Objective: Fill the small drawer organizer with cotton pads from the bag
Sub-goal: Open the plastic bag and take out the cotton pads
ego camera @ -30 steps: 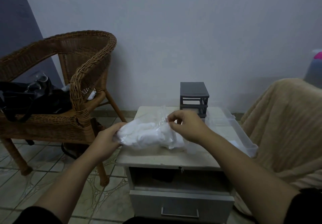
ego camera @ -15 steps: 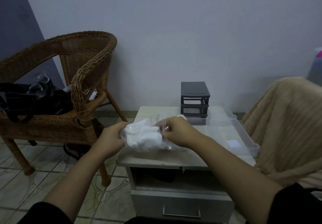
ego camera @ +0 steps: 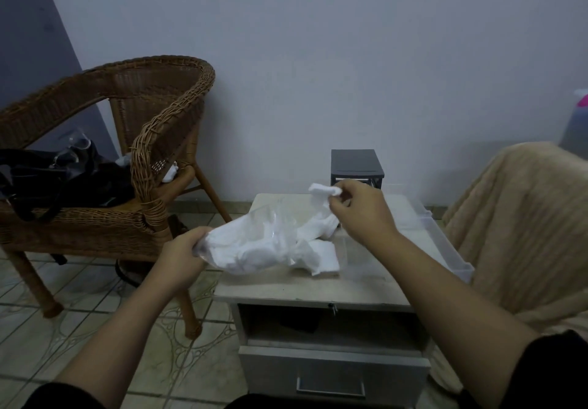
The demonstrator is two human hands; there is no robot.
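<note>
A clear plastic bag (ego camera: 254, 243) stuffed with white cotton pads lies over the left part of the small table (ego camera: 305, 291). My left hand (ego camera: 183, 256) grips the bag's left end. My right hand (ego camera: 359, 208) is raised above the bag's open end and pinches a white cotton pad (ego camera: 323, 190) between thumb and fingers. More pads (ego camera: 324, 257) spill from the bag's mouth onto the table. The small dark drawer organizer (ego camera: 354, 163) stands at the table's back edge, just behind my right hand, which hides its lower front.
A clear plastic tray (ego camera: 445, 243) lies along the table's right side. The table has an open shelf and a drawer (ego camera: 331, 377) below. A wicker chair (ego camera: 133, 160) with a black bag (ego camera: 57, 179) stands to the left. A beige blanket-covered seat (ego camera: 525, 217) is on the right.
My right hand has pulled a cotton pad out of the bag and lifted it up and back toward the organizer. The bag has shifted and more pads have spilled from its mouth.
</note>
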